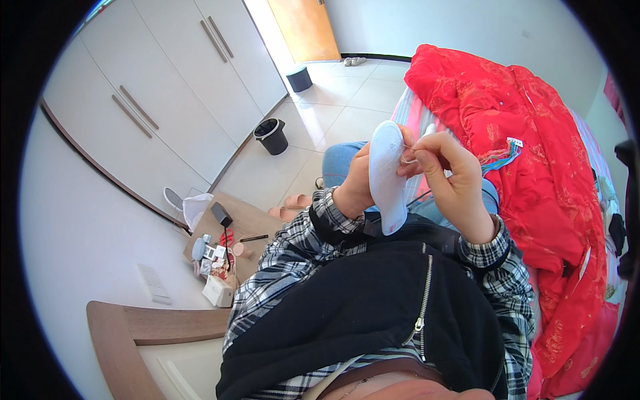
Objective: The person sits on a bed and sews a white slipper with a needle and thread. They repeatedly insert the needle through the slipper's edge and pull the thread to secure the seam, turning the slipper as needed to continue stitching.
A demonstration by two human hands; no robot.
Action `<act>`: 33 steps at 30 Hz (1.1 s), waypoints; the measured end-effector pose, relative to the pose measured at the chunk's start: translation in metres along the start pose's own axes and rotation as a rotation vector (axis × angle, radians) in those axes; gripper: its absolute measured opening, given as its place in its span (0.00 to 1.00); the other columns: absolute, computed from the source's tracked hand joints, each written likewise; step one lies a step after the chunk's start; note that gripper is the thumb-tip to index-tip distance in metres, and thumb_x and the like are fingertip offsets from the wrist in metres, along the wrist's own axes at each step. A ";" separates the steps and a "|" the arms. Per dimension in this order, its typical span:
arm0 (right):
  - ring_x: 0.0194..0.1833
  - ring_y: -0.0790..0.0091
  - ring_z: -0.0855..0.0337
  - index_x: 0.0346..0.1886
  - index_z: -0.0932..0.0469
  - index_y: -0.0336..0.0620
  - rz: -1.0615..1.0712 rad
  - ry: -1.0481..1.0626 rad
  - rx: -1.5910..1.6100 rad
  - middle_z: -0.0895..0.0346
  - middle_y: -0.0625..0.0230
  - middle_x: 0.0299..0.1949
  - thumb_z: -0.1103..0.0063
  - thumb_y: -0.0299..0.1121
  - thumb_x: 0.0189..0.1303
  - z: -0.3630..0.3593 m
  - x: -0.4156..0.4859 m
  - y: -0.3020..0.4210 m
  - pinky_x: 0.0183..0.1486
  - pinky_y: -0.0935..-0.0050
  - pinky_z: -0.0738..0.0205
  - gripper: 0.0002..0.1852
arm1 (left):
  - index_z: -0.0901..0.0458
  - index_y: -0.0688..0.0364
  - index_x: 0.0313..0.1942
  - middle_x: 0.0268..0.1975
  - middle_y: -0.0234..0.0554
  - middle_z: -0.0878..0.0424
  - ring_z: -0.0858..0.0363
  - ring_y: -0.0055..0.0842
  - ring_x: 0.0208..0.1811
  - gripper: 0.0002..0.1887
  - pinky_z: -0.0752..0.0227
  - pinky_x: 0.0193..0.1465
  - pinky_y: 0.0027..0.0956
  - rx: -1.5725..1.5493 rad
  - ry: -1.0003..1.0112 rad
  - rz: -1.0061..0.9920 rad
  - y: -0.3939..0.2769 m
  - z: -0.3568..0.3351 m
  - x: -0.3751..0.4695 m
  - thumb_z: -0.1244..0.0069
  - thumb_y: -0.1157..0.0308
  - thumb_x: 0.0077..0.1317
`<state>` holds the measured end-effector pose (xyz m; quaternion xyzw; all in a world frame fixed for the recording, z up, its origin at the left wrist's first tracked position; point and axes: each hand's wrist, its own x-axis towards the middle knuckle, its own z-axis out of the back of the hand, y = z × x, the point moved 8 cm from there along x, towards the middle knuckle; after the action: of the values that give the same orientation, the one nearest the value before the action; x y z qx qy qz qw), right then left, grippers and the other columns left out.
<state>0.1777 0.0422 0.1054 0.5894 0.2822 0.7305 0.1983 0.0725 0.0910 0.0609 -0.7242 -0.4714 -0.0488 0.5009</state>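
A white insole (386, 175) stands nearly upright before my chest, its sole face turned towards me. Wrapped around its back and left edge, my left hand (352, 186) grips it, with some fingertips showing past the right edge. Close by on the right, my right hand (454, 187) pinches a thin white thread (407, 160) between thumb and forefinger beside the insole's edge. Whether a needle is in that pinch is too small to tell. A small white object (430, 130) pokes up behind the right fingers, mostly hidden.
A red quilt (530, 165) covers the bed at my right, with colourful embroidery threads (505, 159) on it. At left, a wooden bedside table (250, 230) holds red scissors (227, 238), a pen (254, 238) and small boxes. Pink slippers (297, 201) and a black bin (271, 136) are on the floor.
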 end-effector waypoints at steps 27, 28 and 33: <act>0.32 0.73 0.11 0.46 0.20 0.32 0.190 -0.065 -0.446 0.17 0.61 0.34 0.43 0.19 0.70 0.011 0.007 0.025 0.32 0.79 0.16 0.06 | 0.24 0.58 0.50 0.32 0.33 0.30 0.34 0.19 0.27 0.20 0.36 0.39 0.31 -0.292 0.155 0.107 0.014 -0.004 0.000 0.61 0.51 0.77; 0.32 0.73 0.11 0.47 0.20 0.33 0.185 -0.063 -0.438 0.16 0.60 0.34 0.43 0.19 0.69 0.010 0.007 0.024 0.31 0.79 0.16 0.06 | 0.24 0.57 0.51 0.32 0.33 0.30 0.34 0.19 0.27 0.20 0.36 0.39 0.31 -0.300 0.118 0.120 0.015 -0.002 -0.001 0.61 0.51 0.77; 0.33 0.72 0.09 0.47 0.20 0.33 0.224 -0.003 -0.358 0.16 0.60 0.33 0.43 0.18 0.69 -0.002 0.006 0.021 0.31 0.79 0.16 0.06 | 0.24 0.52 0.55 0.32 0.34 0.31 0.34 0.20 0.27 0.20 0.37 0.40 0.32 -0.360 0.041 0.168 0.019 -0.003 -0.004 0.63 0.50 0.78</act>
<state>0.1754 0.0295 0.1227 0.5734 0.0805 0.7857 0.2175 0.0852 0.0856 0.0476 -0.8378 -0.3827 -0.1047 0.3752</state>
